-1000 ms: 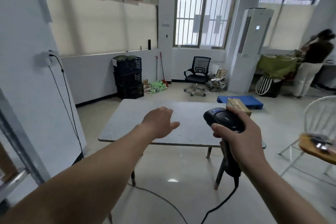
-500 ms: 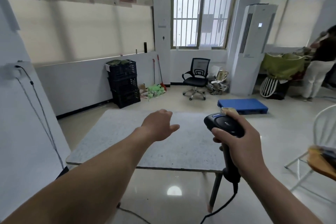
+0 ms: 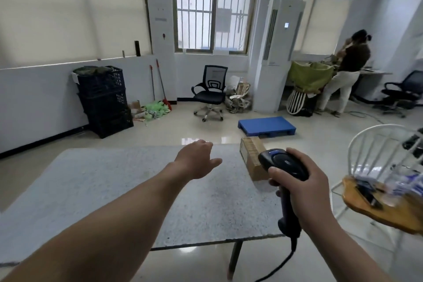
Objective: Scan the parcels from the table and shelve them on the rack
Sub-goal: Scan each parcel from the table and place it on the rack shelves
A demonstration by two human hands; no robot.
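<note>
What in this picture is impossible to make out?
Head view only.
- Parcel: near end hidden by the scanner in the right hand; label print too small.
- Left hand: fingertips hidden behind its own knuckles.
- Clutter on the wooden seat: blurred, cut off by the right edge.
- Rack: out of frame.

head view: two hands over the grey table (image 3: 103,190), one parcel (image 3: 250,151) near its far right corner.
left hand (image 3: 196,161) is extended above the tabletop, fingers relaxed, holding nothing. right hand (image 3: 306,190) grips the handle of the black scanner (image 3: 283,163), whose head overlaps the parcel in view.
</note>
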